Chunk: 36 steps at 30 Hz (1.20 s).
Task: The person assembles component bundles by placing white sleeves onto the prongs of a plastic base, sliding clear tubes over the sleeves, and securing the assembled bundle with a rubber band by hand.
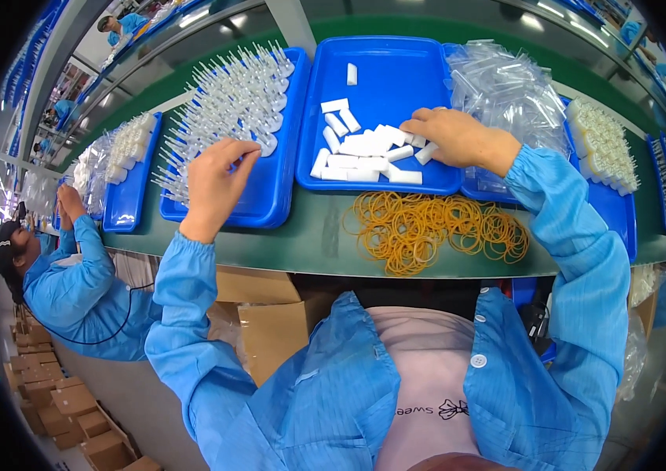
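Observation:
My left hand (pixel 221 182) is at the near right edge of a blue tray (pixel 278 188) filled with pale plastic pieces (pixel 227 98), each a round base with a thin stem. Its thumb and forefinger are pinched at the rim of one translucent round base (pixel 268 144). Over the right side of a second blue tray (pixel 380 67), my right hand (pixel 458 140) is closed, with a short white cylinder (pixel 427 152) at its fingers. More white cylinders (pixel 360 145) lie loosely in that tray, mostly toward its near side. The right fingertips are partly hidden.
Yellow rubber bands (pixel 427 231) are heaped on the green bench (pixel 301 255) before the middle tray. Clear plastic sleeves (pixel 505 90) pile up to the right, beside yellowish-white parts (pixel 603 145). A co-worker (pixel 74 282) sits at the left. An open cardboard box (pixel 270 322) stands below the bench edge.

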Available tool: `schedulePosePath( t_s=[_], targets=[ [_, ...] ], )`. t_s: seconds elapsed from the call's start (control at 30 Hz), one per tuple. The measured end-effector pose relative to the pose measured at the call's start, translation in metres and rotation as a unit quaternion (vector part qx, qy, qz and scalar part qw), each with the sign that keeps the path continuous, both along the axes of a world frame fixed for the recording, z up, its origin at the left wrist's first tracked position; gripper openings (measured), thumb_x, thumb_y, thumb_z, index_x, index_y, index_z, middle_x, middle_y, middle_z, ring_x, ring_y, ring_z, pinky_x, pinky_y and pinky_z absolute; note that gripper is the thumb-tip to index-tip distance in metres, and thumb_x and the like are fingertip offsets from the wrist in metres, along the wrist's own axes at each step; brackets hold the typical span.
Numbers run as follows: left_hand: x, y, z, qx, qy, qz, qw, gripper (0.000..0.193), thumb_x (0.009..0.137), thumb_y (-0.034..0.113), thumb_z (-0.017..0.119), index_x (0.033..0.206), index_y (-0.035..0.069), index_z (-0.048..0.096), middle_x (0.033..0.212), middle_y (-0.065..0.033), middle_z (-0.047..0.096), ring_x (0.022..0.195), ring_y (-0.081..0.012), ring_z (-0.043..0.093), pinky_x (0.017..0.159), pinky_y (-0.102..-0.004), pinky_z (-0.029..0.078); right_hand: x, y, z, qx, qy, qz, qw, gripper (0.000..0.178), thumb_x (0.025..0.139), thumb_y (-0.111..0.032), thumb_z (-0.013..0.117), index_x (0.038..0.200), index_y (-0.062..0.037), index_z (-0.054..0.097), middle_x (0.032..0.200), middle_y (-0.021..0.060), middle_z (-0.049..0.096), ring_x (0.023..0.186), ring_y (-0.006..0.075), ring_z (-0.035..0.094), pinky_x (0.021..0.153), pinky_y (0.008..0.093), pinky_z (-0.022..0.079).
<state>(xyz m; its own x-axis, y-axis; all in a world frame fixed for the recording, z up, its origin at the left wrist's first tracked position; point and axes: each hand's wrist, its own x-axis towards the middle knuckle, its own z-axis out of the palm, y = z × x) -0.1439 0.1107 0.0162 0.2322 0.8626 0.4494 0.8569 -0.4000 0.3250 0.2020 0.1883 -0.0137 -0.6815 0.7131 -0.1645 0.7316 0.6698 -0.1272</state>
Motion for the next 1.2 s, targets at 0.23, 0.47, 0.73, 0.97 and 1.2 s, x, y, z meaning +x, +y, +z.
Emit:
schedulePosePath(
  t_s=[0.23,0.47,0.73,0.97,1.2],
  targets=[
    [0.010,0.019,-0.008,0.030,0.128,0.043,0.990,0.025,0.074,0.012,0.070,0.097,0.009,0.059,0.088,-0.0098,0.055,0.084,-0.0304,0.059,0.068,-0.0385,0.047,0.005,-0.013,-0.002,0.058,0.119,0.049,0.990,0.024,0.076,0.000,0.059,0.097,-0.0048,0.067,0.092,0.0128,0.065,0.085,0.0328,0.062,0.076,0.0409,0.049],
    [0.006,0.015,-0.010,0.103,0.099,0.053,0.988,0.019,0.084,0.009,0.064,0.100,0.007,0.054,0.092,-0.0093,0.059,0.078,-0.0269,0.063,0.065,-0.0343,0.049,0.005,-0.034,0.013,0.178,0.248,0.053,0.951,0.031,0.079,-0.002,0.055,0.107,-0.0088,0.064,0.081,0.0127,0.064,0.079,0.0314,0.062,0.069,0.0403,0.049],
    [0.071,-0.087,0.008,-0.147,-0.432,-0.056,0.888,0.019,0.082,-0.002,0.060,0.100,0.000,0.054,0.099,-0.0058,0.055,0.083,-0.0121,0.059,0.077,-0.0244,0.046,0.028,-0.087,0.056,-0.046,0.576,-0.099,0.810,0.023,0.089,-0.009,0.057,0.111,-0.0055,0.060,0.083,0.0025,0.062,0.077,0.0106,0.055,0.071,0.0246,0.045],
    [0.135,-0.121,-0.022,-0.233,-0.632,-0.201,0.711,0.014,0.081,-0.001,0.065,0.093,-0.001,0.058,0.097,-0.0073,0.049,0.084,-0.0162,0.060,0.078,-0.0285,0.050,0.033,-0.115,0.038,-0.348,0.685,-0.167,0.618,0.025,0.092,-0.018,0.057,0.110,-0.0002,0.061,0.090,0.0024,0.061,0.078,0.0067,0.053,0.075,0.0201,0.046],
    [0.145,-0.122,-0.033,-0.271,-0.624,-0.219,0.699,0.013,0.085,0.000,0.062,0.097,0.000,0.058,0.101,-0.0063,0.046,0.089,-0.0138,0.056,0.080,-0.0267,0.047,0.029,-0.123,0.029,-0.377,0.676,-0.168,0.611,0.028,0.092,-0.020,0.057,0.111,0.0007,0.061,0.094,0.0041,0.062,0.080,0.0071,0.054,0.077,0.0211,0.046]
  ],
)
